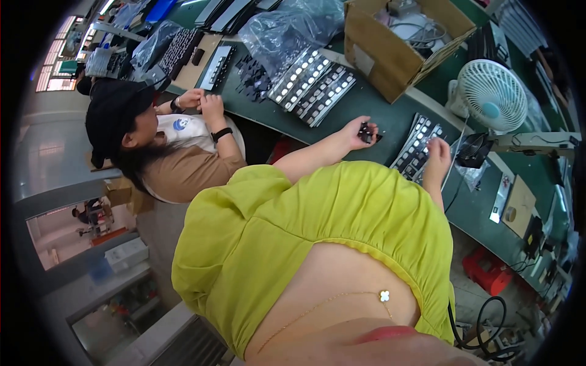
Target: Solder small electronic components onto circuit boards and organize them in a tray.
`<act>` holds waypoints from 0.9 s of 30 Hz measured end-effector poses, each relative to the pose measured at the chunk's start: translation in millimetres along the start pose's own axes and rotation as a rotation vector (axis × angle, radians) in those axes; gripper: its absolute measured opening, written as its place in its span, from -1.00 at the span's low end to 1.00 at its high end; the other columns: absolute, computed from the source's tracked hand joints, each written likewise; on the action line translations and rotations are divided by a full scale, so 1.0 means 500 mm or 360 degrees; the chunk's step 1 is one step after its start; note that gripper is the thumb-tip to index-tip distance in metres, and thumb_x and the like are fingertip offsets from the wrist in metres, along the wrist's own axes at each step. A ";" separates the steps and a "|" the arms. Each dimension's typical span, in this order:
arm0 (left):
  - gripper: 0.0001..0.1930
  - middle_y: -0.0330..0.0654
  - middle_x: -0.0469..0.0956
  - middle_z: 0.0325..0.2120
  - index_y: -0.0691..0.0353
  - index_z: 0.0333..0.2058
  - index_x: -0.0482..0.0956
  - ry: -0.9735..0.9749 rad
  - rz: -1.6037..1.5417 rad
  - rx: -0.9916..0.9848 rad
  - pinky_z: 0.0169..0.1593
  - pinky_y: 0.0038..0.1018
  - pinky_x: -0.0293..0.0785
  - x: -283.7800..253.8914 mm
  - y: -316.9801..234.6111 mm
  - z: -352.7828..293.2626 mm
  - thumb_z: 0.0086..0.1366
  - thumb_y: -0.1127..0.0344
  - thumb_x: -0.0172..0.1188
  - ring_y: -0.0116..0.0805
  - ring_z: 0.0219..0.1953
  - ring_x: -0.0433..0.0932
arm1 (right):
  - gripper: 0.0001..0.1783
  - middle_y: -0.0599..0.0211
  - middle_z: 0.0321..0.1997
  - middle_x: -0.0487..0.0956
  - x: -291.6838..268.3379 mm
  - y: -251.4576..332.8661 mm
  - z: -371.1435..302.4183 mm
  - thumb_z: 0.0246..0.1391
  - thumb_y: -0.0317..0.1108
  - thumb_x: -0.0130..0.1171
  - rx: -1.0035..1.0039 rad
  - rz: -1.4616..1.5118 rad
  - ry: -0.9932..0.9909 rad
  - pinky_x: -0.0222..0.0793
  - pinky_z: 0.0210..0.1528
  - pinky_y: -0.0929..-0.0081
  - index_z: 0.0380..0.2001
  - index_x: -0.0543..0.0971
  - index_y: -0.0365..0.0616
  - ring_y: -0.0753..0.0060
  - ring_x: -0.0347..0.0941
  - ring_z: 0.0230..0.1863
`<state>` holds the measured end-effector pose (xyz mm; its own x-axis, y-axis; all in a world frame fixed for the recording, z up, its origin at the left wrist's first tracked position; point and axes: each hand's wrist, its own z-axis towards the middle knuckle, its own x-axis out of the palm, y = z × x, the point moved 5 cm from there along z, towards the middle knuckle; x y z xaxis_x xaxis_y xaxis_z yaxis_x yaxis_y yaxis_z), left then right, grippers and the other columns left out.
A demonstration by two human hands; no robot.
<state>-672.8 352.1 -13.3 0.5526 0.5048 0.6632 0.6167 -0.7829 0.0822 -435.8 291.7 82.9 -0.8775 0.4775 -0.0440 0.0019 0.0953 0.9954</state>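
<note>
Several small black parts (367, 132) lie in the curled fingers of my left hand (356, 133), raised over the green bench. To its right is a panel (410, 154) with rows of white and black square pieces. My right hand (437, 160) is at the panel's right edge, fingers bent and fingertips close together on or just above the pieces. Anything pinched there is too small to make out. Further left lie similar panels (311, 85) side by side, with a scatter of loose black parts (253, 78) beside them.
A cardboard box (384, 67) with cables stands at the back, near a white fan (491, 94). Clear plastic bags (293, 27) lie behind the panels. A co-worker in a black cap (119, 116) sits at my left, hands over the bench (262, 113). A red stool (486, 271) is below right.
</note>
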 end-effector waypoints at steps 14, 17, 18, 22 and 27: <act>-0.72 -0.01 0.46 -0.36 0.35 -0.33 0.43 0.0288 -0.0300 0.0094 -0.40 -0.40 0.39 -0.066 -0.017 -0.026 0.21 0.19 0.04 -0.27 -0.39 0.42 | -0.55 0.08 -0.17 0.41 0.347 0.079 0.117 0.01 -0.28 0.16 0.0841 0.0631 0.0137 0.35 -0.06 0.46 -0.14 0.32 -0.38 0.31 0.41 -0.14; -0.72 -0.01 0.46 -0.35 0.35 -0.33 0.43 0.0300 -0.0317 0.0090 -0.40 -0.41 0.39 -0.065 -0.019 -0.021 0.21 0.19 0.04 -0.27 -0.39 0.42 | -0.53 0.07 -0.17 0.42 0.352 0.070 0.116 -0.01 -0.28 0.18 0.0817 0.0669 0.0018 0.36 -0.04 0.44 -0.14 0.32 -0.39 0.30 0.43 -0.14; -0.71 -0.01 0.46 -0.34 0.35 -0.32 0.44 0.0309 -0.0302 0.0083 -0.40 -0.41 0.38 -0.065 -0.020 -0.018 0.21 0.19 0.03 -0.27 -0.39 0.42 | -0.53 0.07 -0.17 0.42 0.357 0.064 0.124 -0.01 -0.28 0.19 0.0802 0.0636 0.0011 0.37 -0.05 0.45 -0.14 0.32 -0.40 0.30 0.43 -0.15; -0.71 -0.01 0.46 -0.34 0.35 -0.32 0.44 0.0329 -0.0304 0.0063 -0.40 -0.42 0.38 -0.069 -0.012 -0.014 0.22 0.18 0.03 -0.28 -0.39 0.42 | -0.51 0.08 -0.18 0.44 0.330 0.036 0.203 -0.03 -0.27 0.22 0.0734 0.0506 -0.0056 0.40 -0.08 0.46 -0.14 0.33 -0.41 0.32 0.46 -0.17; -0.71 -0.01 0.47 -0.34 0.35 -0.32 0.45 0.0358 -0.0314 -0.0013 -0.40 -0.42 0.39 -0.061 -0.006 -0.023 0.23 0.18 0.02 -0.29 -0.40 0.43 | -0.48 0.08 -0.19 0.46 0.311 0.037 0.299 -0.06 -0.27 0.25 0.0574 0.0386 -0.0333 0.43 -0.12 0.48 -0.14 0.34 -0.43 0.33 0.49 -0.21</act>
<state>-697.9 335.0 -25.3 0.2838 0.5549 0.7820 0.6947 -0.6811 0.2312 -500.5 498.2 81.8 -0.7160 0.6854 0.1327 0.3932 0.2388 0.8879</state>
